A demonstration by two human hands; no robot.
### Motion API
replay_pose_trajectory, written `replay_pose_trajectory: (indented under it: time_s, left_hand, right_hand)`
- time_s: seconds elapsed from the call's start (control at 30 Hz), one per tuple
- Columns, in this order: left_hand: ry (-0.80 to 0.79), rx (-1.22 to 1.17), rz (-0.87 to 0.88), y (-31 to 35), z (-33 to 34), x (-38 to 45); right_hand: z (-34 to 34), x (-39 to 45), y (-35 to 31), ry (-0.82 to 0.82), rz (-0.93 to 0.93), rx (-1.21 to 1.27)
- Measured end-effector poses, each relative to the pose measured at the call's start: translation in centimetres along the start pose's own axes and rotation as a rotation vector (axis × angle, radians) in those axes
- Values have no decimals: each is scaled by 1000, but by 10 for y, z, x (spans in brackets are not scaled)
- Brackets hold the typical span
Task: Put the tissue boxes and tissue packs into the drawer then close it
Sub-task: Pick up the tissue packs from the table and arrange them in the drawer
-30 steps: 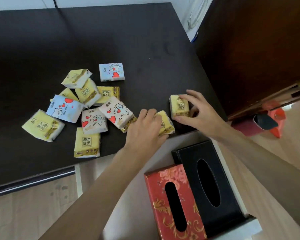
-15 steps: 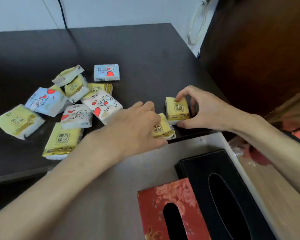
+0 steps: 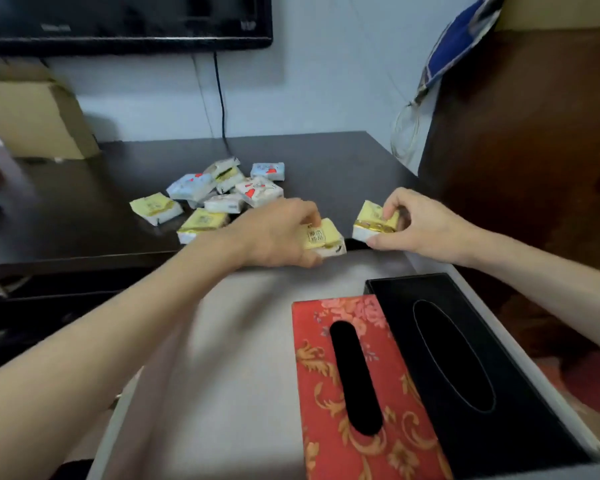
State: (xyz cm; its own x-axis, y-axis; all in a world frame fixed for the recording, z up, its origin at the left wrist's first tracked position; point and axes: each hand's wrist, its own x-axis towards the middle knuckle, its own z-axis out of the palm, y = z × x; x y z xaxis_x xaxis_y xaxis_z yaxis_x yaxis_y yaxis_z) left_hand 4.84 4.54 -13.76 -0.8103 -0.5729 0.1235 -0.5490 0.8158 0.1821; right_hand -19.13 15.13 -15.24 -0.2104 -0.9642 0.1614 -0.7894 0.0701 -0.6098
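Done: red tissue box (image 3: 367,386) & black tissue box (image 3: 464,372) sit in drawer (image 3: 229,341).
Hands: our left hand (image 3: 277,233) grips yellow pack (image 3: 322,237), right hand (image 3: 419,223) grips another yellow pack (image 3: 374,221).
Left: pile of packs (image 3: 215,195) on desk (image 3: 66,209), then we shut drawer.

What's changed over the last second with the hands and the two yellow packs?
Both hands have closed their grip and begun lifting. The left hand has drawn its yellow pack over the table's front edge toward the drawer; the right hand has tipped its yellow pack up off the table. The pile of packs, red box and black box stayed put.
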Motion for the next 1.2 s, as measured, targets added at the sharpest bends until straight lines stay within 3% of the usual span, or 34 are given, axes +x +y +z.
replay_pose_trajectory:
  time_s: [0.13,0.33,0.5,0.67,0.93,1.03,1.2]
  left_hand:
    - [48,-34,-40,-20,-4,-48]
    - [-39,-78,-150,-57,12,-99]
    - [-74,-36,-116,-95,60,-111]
    - [-182,261,2,-115,81,-103]
    - [-205,263,8,-115,82,-103]
    - [-166,227,33,-113,80,-106]
    - [-159,187,55,-112,76,-108]
  right_hand:
    - [20,-12,-35,-46,-61,28]
    - [77,-18,-79,-253,-84,87]
    - [122,-12,-88,-279,-147,-203]
    - [145,7,-89,-390,-72,-308]
    - [158,23,-95,-622,5,-507]
    - [168,22,-101,-585,-53,-639]
    - [179,20,-100,-518,-84,-597]
